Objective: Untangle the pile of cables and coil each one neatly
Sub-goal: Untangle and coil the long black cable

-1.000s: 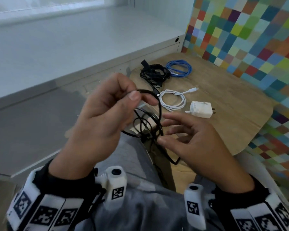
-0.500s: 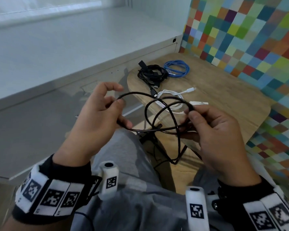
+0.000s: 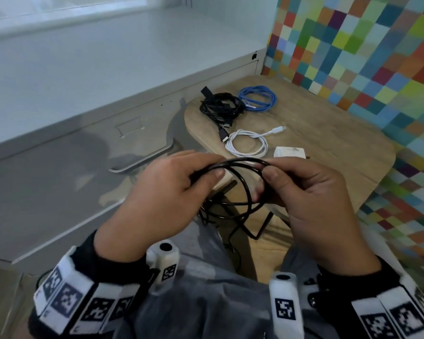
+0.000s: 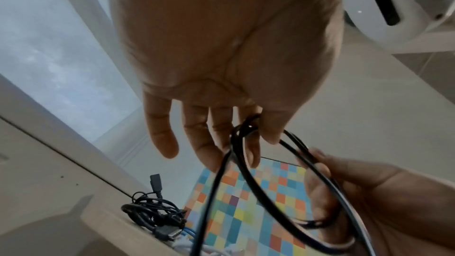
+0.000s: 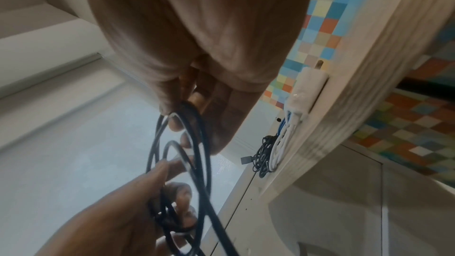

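Observation:
A thin black cable [image 3: 250, 192] hangs in loose loops between both hands, above my lap and in front of the table. My left hand [image 3: 206, 167] pinches the loops' left side between thumb and forefinger; its other fingers hang straight in the left wrist view [image 4: 253, 129]. My right hand [image 3: 274, 172] pinches the right side of the same loops, its fingers curled round the strands [image 5: 182, 110]. The black cable [image 4: 248, 178] runs from one hand across to the other. A loose tail [image 3: 250, 232] drops down between my knees.
On the wooden table [image 3: 340, 143] lie a black cable bundle [image 3: 220, 107], a blue coil [image 3: 257, 99], a white coil [image 3: 247, 145] and a white charger [image 3: 290, 152]. A grey cabinet [image 3: 59, 155] stands at the left and a checked wall [image 3: 377, 57] at the right.
The hands have come closer together and moved up toward the table. The wide, spread loops are now gathered into a tighter ring, gripped on both sides.

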Available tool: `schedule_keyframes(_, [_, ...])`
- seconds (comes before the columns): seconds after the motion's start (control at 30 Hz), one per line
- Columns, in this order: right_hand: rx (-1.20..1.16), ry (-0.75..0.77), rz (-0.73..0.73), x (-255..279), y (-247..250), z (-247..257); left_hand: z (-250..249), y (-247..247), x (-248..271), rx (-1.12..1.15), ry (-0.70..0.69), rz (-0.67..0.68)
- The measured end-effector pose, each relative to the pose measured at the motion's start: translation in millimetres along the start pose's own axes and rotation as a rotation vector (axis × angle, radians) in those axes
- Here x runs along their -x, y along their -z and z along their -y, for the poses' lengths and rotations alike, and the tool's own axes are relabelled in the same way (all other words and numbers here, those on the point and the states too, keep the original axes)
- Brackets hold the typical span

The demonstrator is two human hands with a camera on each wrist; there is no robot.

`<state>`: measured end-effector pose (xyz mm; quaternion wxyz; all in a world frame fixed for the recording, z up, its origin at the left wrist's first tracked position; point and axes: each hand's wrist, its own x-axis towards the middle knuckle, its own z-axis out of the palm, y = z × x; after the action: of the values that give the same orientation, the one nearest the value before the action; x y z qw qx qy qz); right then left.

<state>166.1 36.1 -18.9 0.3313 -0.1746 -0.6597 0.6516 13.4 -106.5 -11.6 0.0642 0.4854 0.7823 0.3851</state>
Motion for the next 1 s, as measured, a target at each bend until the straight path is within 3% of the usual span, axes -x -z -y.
schedule_keyframes(0.1, [-0.041, -0.047, -0.096, -6, 9, -3, 12, 7, -2, 0.077, 0.109, 0.029])
schedule_keyframes(0.2, [-0.164, -0.115, -0.169, -10, 18, -3, 18, 7, -6, 0.241, 0.196, -0.079])
schedule_keyframes(0.3, [-0.281, -0.093, -0.066, -9, 20, -2, 20, -1, -10, 0.367, 0.243, -0.212])
schedule_keyframes(0.4, [-0.25, -0.109, 0.06, -5, 19, 0, 27, 2, -13, 0.41, 0.311, -0.282])
schedule_keyframes(0.47, [-0.104, -0.13, 0.066, -4, 19, 2, 32, 12, -14, 0.707, 0.321, -0.307])
schedule_keyframes(0.57, [0.071, -0.162, -0.041, -7, 21, -2, 30, 31, -10, 1.309, 0.256, -0.142])
schedule_keyframes(0.63, [0.004, -0.197, -0.167, -12, 23, -3, 31, 41, -8, 1.419, 0.201, -0.052])
schedule_keyframes(0.73, [-0.056, -0.199, -0.267, -18, 27, -4, 37, 49, -6, 1.448, 0.122, -0.066])
schedule_keyframes(0.83, [-0.076, -0.176, -0.247, -17, 31, -5, 41, 49, -6, 1.37, 0.151, -0.183])
schedule_keyframes(0.93, [-0.057, -0.211, -0.16, -12, 33, -3, 36, 42, -8, 1.123, 0.142, -0.235])
schedule_keyframes(1.0, [0.156, -0.243, -0.033, -10, 32, 1, 31, 36, -7, 0.864, 0.126, -0.196])
